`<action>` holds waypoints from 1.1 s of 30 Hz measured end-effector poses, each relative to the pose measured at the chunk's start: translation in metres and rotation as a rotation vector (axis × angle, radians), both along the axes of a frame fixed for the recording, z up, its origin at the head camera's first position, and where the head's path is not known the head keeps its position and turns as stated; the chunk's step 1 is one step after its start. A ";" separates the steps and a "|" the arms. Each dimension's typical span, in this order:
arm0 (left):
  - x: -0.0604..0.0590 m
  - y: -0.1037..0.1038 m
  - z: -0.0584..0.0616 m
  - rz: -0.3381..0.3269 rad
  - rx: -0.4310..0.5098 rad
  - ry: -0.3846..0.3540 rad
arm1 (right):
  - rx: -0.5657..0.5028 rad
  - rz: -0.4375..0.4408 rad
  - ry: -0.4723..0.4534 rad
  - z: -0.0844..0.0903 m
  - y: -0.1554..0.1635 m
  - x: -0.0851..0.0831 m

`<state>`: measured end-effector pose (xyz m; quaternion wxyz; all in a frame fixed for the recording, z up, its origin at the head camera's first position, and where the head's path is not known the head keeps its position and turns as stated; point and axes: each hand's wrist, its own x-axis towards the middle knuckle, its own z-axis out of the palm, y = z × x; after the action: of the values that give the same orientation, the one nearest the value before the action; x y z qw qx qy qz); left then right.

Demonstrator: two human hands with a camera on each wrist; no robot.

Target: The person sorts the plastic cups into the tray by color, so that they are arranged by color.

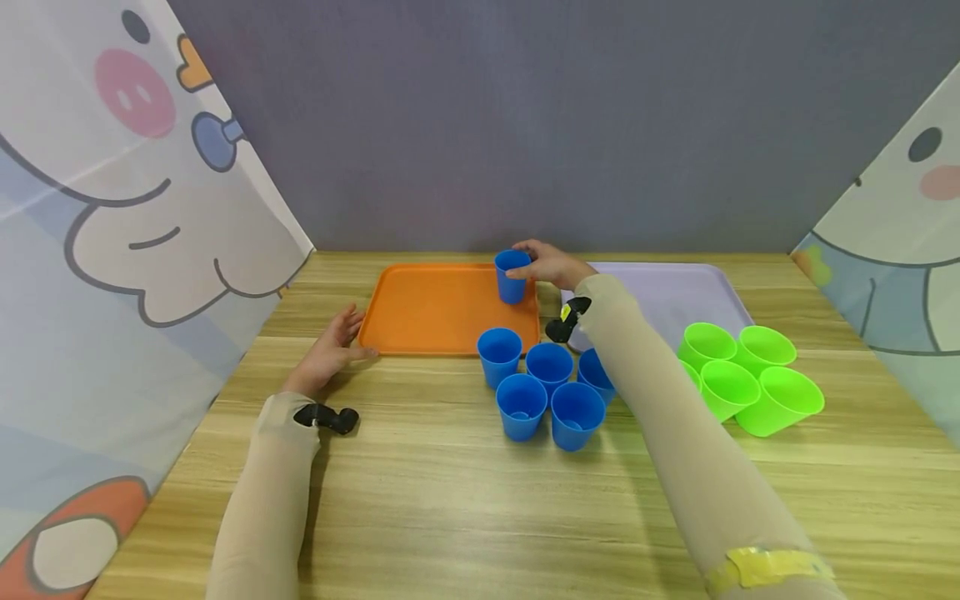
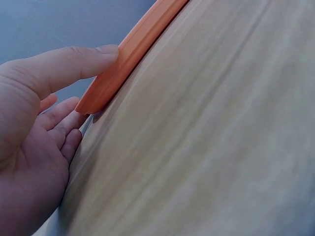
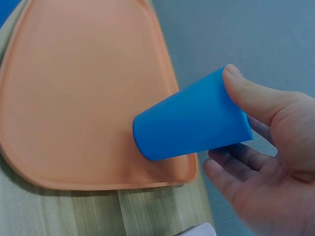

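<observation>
My right hand (image 1: 534,260) reaches across to the orange tray (image 1: 435,312) and holds a blue cup (image 1: 512,279) by its rim. The cup stands upright at the tray's far right corner. In the right wrist view the thumb (image 3: 241,86) presses the cup (image 3: 187,123) near its rim, and the other fingers curl loosely beside it over the tray (image 3: 83,88). My left hand (image 1: 348,333) lies flat on the table with straight fingers. Its thumb (image 2: 93,56) touches the tray's near left edge (image 2: 133,49).
Several more blue cups (image 1: 540,387) stand bunched on the wooden table (image 1: 450,500) just in front of the tray. Several green cups (image 1: 742,375) sit to the right, near a lavender tray (image 1: 675,292). Printed curtains close off both sides, and a grey wall the back.
</observation>
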<state>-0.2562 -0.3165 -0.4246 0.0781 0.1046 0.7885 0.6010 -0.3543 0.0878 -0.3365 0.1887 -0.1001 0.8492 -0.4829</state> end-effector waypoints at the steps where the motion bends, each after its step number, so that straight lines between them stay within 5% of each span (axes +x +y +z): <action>1: 0.000 0.001 0.000 0.000 0.002 0.000 | -0.002 -0.002 -0.001 0.001 0.001 0.000; 11: -0.001 0.005 0.001 0.010 -0.005 0.000 | -0.029 0.002 0.036 0.019 0.017 0.002; 33: -0.002 0.006 0.002 0.034 -0.029 -0.014 | 0.054 0.155 0.074 0.044 0.030 0.019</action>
<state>-0.2587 -0.3102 -0.4230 0.0749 0.0861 0.7984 0.5913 -0.3348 0.1181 -0.2921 0.1965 -0.1784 0.8580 -0.4398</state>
